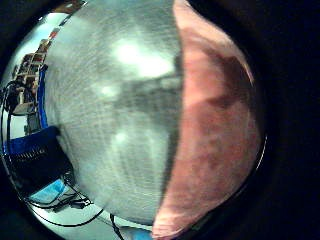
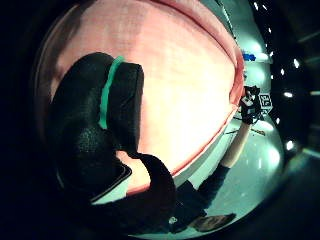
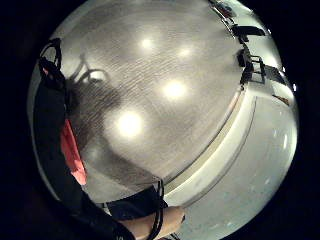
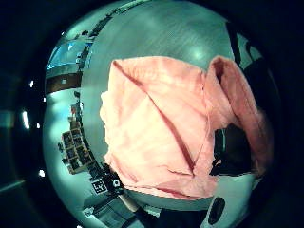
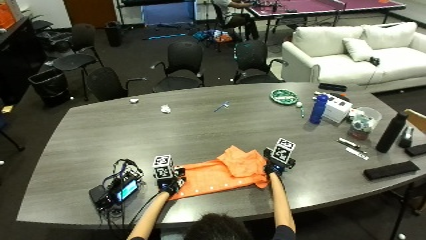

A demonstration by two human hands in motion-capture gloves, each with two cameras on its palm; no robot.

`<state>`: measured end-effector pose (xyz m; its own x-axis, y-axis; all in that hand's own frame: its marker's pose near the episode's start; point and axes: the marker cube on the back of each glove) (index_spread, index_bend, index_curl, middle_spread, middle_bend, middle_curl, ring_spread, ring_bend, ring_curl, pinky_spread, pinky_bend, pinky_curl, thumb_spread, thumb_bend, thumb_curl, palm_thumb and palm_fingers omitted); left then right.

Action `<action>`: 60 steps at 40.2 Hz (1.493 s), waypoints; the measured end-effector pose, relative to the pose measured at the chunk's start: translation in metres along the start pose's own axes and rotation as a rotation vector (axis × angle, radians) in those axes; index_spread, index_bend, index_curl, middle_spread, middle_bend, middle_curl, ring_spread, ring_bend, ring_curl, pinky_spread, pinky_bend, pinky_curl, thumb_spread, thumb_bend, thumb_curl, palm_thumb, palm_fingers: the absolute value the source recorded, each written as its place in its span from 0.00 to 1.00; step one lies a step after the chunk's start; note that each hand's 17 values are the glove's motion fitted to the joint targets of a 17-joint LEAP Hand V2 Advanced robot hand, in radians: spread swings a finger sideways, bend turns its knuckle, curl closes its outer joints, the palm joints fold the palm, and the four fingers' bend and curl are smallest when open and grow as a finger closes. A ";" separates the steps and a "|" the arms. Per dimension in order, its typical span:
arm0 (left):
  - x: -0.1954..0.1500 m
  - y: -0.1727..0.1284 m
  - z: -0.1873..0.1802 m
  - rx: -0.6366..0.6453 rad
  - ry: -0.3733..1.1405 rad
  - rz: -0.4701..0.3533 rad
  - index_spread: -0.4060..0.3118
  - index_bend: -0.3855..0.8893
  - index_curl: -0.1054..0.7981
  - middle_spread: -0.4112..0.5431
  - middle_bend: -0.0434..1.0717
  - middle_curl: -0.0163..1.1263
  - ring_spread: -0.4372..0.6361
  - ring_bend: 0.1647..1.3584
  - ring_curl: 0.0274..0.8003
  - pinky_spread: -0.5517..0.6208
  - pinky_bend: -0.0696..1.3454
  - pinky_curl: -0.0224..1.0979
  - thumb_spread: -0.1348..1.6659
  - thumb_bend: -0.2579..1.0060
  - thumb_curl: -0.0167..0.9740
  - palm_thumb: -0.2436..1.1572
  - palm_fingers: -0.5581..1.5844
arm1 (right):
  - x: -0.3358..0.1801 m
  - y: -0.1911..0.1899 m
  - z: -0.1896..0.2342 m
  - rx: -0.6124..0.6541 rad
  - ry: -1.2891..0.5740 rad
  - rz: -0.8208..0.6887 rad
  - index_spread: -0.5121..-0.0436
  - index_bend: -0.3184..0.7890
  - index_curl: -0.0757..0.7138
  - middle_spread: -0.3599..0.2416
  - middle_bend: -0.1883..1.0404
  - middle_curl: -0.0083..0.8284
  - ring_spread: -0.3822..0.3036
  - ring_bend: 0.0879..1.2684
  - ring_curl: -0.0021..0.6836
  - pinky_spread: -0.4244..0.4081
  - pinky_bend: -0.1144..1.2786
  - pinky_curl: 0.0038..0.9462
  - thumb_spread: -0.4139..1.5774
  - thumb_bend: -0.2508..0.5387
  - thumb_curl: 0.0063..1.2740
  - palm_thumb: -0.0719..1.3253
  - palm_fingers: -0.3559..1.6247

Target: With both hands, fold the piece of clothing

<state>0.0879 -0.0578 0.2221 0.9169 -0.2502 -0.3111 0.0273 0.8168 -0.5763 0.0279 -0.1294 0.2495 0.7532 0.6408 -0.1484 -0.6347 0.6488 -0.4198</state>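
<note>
Orange garment (image 5: 219, 175) lies on table (image 5: 200, 125) at the near edge, w/ one part already folded over and bunched at 3 o'clock. Left hand (image 5: 169, 184) pinches its 9 o'clock edge (thumb curled on cloth); right hand (image 5: 273, 167) at bunched end, grip can't tell. Roughly halfway; rest unfolded.

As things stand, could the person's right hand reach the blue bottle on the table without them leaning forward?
Probably not. The right hand is at the orange garment near the table's front edge; the blue bottle stands well beyond it. Nothing blocks the way, but it looks past arm's reach.
</note>
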 end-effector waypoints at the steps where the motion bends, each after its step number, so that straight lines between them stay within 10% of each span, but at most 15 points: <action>1: 0.002 0.002 0.001 -0.008 0.004 0.009 0.50 0.47 0.60 0.60 0.17 0.22 0.86 0.22 0.39 0.83 0.24 0.34 0.85 0.20 0.29 0.29 0.32 | 0.003 -0.001 -0.002 -0.001 -0.007 0.004 0.56 0.44 0.41 0.27 0.42 0.59 0.22 0.42 0.65 0.11 0.51 0.38 0.62 0.34 0.41 0.74 0.81; 15: 0.032 -0.006 -0.012 0.053 0.244 0.254 0.50 0.45 0.60 0.59 0.17 0.22 0.81 0.27 0.39 0.77 0.23 0.33 0.84 0.23 0.31 0.37 0.35 | 0.025 0.003 -0.086 0.119 -0.051 0.036 0.53 0.44 0.51 0.26 0.42 0.59 0.20 0.39 0.65 0.09 0.48 0.37 0.53 0.28 0.46 0.77 0.82; 27: 0.001 0.015 -0.097 0.209 0.399 0.202 0.50 0.43 0.57 0.55 0.19 0.24 0.72 0.29 0.39 0.68 0.27 0.35 0.86 0.23 0.32 0.41 0.40 | -0.114 0.098 -0.172 0.277 0.090 -0.187 0.55 0.44 0.56 0.25 0.42 0.60 0.19 0.40 0.66 0.09 0.48 0.39 0.43 0.27 0.50 0.76 0.83; 37: -0.082 -0.015 -0.149 0.569 0.627 0.116 0.50 0.45 0.58 0.53 0.21 0.26 0.67 0.27 0.38 0.63 0.25 0.34 0.88 0.25 0.33 0.46 0.46 | -0.304 0.196 -0.079 0.251 0.243 -0.528 0.54 0.44 0.60 0.23 0.43 0.61 0.18 0.41 0.68 0.08 0.48 0.40 0.39 0.27 0.53 0.75 0.83; 47: -0.148 0.055 -0.188 0.744 0.682 -0.002 0.49 0.45 0.59 0.49 0.21 0.30 0.61 0.22 0.37 0.58 0.21 0.34 0.88 0.25 0.36 0.49 0.51 | -0.389 0.317 0.057 0.008 0.433 -0.771 0.55 0.43 0.61 0.21 0.43 0.62 0.16 0.43 0.69 0.07 0.50 0.41 0.39 0.27 0.54 0.74 0.83; 60: -0.180 0.056 -0.183 0.739 0.746 -0.062 0.49 0.44 0.59 0.48 0.19 0.31 0.60 0.21 0.37 0.57 0.19 0.35 0.88 0.23 0.37 0.47 0.52 | -0.402 0.308 0.044 -0.051 -0.005 -0.931 0.64 0.33 0.46 0.34 0.30 0.56 0.23 0.42 0.66 0.10 0.62 0.44 0.66 0.28 0.45 0.60 0.73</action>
<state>-0.1484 -0.0627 0.1077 0.4348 -0.3541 -0.8280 0.5322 0.8427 -0.0809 -0.4783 -0.1690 0.2194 0.9539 -0.1269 0.2719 0.2334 0.8833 -0.4067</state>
